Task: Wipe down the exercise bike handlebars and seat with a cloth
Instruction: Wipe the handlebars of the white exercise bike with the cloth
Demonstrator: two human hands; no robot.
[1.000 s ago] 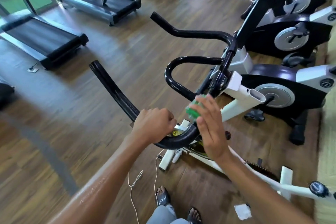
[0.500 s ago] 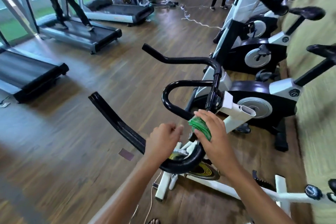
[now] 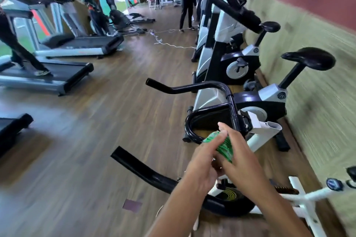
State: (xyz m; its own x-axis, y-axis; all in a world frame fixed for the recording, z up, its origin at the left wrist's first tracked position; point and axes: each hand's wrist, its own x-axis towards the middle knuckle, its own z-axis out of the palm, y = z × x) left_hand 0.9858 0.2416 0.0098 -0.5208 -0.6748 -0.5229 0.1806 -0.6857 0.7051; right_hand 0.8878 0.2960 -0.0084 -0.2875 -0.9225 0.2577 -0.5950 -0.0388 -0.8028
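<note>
Both hands, left (image 3: 202, 163) and right (image 3: 242, 161), pinch the green cloth (image 3: 223, 145) above the black handlebars (image 3: 146, 175), open floor (image 3: 96, 131) leftward.

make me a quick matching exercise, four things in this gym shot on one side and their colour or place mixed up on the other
Things:
1. cloth
2. handlebars
3. treadmill
4. bike seat

Descriptions:
A. black, by the right wall
B. green, between left hand and right hand
C. on the left, someone walking on it
D. black curved tube

Pairs: 1-B, 2-D, 3-C, 4-A
</note>
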